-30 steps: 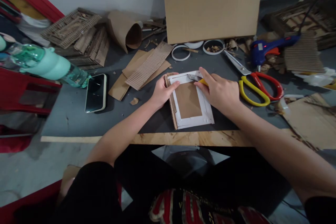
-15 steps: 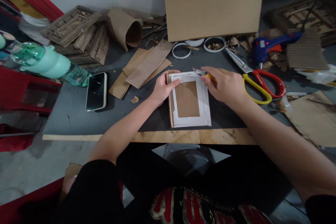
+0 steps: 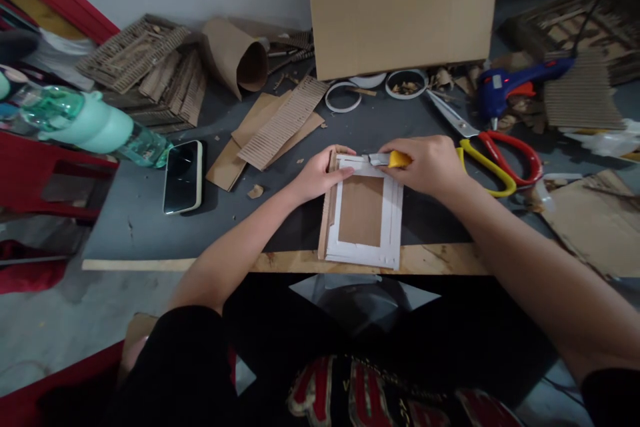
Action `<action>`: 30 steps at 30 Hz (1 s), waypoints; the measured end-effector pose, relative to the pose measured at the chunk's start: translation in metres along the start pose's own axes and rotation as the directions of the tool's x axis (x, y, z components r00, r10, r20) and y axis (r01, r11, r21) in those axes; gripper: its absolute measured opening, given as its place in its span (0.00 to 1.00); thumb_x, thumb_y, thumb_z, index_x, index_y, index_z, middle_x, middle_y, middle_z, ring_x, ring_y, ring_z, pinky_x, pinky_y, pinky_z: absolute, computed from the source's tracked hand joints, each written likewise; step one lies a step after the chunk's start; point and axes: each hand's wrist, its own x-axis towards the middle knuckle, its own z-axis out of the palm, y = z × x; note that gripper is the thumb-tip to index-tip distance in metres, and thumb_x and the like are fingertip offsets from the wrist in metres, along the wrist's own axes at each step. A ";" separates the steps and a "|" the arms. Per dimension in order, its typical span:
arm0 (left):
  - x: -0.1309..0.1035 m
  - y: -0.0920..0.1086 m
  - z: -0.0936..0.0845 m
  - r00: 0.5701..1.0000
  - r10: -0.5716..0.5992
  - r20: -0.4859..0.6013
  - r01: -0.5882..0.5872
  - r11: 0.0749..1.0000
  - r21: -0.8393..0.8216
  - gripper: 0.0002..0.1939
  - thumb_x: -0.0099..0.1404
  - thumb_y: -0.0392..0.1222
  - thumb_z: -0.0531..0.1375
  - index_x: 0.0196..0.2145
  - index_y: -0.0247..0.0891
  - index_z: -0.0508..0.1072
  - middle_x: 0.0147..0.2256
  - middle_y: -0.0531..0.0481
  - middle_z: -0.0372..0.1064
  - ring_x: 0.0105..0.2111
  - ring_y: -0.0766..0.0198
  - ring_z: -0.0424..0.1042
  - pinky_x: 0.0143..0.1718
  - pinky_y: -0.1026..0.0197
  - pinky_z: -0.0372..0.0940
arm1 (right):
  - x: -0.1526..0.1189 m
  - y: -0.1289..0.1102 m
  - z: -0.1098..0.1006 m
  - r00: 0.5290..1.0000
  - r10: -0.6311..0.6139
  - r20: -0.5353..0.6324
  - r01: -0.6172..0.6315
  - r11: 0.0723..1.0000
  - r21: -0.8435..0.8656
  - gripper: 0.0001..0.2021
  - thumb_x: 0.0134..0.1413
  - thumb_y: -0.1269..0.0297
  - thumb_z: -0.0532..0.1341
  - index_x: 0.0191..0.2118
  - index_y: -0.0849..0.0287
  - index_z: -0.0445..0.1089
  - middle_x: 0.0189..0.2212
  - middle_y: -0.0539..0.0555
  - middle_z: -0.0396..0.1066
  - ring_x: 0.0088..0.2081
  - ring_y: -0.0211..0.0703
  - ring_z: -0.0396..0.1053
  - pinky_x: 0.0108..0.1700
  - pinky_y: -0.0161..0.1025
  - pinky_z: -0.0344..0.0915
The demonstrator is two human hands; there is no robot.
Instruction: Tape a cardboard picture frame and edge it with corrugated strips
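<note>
- Head view: the left hand (image 3: pixel 325 173) grips the upper left corner of the white-bordered cardboard piece (image 3: pixel 361 213), thumb on its face.
- The right hand (image 3: pixel 425 163), apart from the left, is closed around the yellow-handled cutter (image 3: pixel 399 159); its blade lies at the top white strip. Contact between blade and strip cannot be confirmed.
- The piece lies mostly below and between both hands, its lower edge overlapping the wooden strip (image 3: pixel 440 259) along the table front.
- Compared with half a second ago: the piece sits nearer the person, where its lower edge was clear of that strip; the cutter is also lower and shows more yellow handle.
- Right of the hands: scissors (image 3: pixel 470 130), then a blue glue gun (image 3: pixel 495 90) beyond them.
- Left: cardboard strips (image 3: pixel 285 123), a phone (image 3: pixel 181 180) and a green bottle (image 3: pixel 85 121) just beside it.
- Behind: a large cardboard sheet (image 3: pixel 403 10).
</note>
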 end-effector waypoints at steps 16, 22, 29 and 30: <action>-0.001 0.007 0.011 0.967 -0.118 -0.225 0.103 0.992 -0.078 0.26 0.60 0.59 0.70 0.49 0.42 0.74 0.39 0.50 0.75 0.40 0.56 0.77 0.44 0.55 0.69 | 0.004 -0.011 0.000 0.989 0.145 0.037 -0.141 0.986 -0.094 0.20 0.61 0.61 0.60 0.55 0.51 0.83 0.47 0.58 0.86 0.43 0.57 0.80 0.36 0.44 0.58; -0.005 0.013 0.007 0.964 -0.187 -0.190 0.131 0.952 -0.277 0.17 0.62 0.58 0.69 0.36 0.42 0.77 0.30 0.52 0.75 0.30 0.60 0.75 0.33 0.59 0.67 | 0.006 -0.002 0.004 0.982 0.184 0.030 -0.180 0.977 -0.112 0.19 0.63 0.56 0.60 0.53 0.50 0.84 0.42 0.59 0.86 0.40 0.58 0.79 0.34 0.45 0.58; -0.003 0.011 0.005 0.980 -0.149 -0.131 0.118 0.968 -0.220 0.26 0.58 0.64 0.75 0.39 0.38 0.82 0.32 0.48 0.80 0.31 0.61 0.76 0.33 0.60 0.68 | 0.007 -0.003 0.005 0.977 0.210 0.037 -0.206 0.974 -0.096 0.18 0.63 0.56 0.61 0.53 0.50 0.84 0.43 0.59 0.85 0.40 0.58 0.79 0.35 0.45 0.60; -0.003 0.010 0.005 0.979 -0.160 -0.125 0.131 0.969 -0.209 0.25 0.59 0.63 0.75 0.40 0.38 0.83 0.32 0.48 0.81 0.30 0.62 0.76 0.32 0.60 0.67 | 0.007 -0.002 0.005 0.978 0.206 0.031 -0.202 0.975 -0.097 0.18 0.63 0.56 0.61 0.52 0.50 0.84 0.43 0.59 0.85 0.40 0.58 0.79 0.35 0.45 0.59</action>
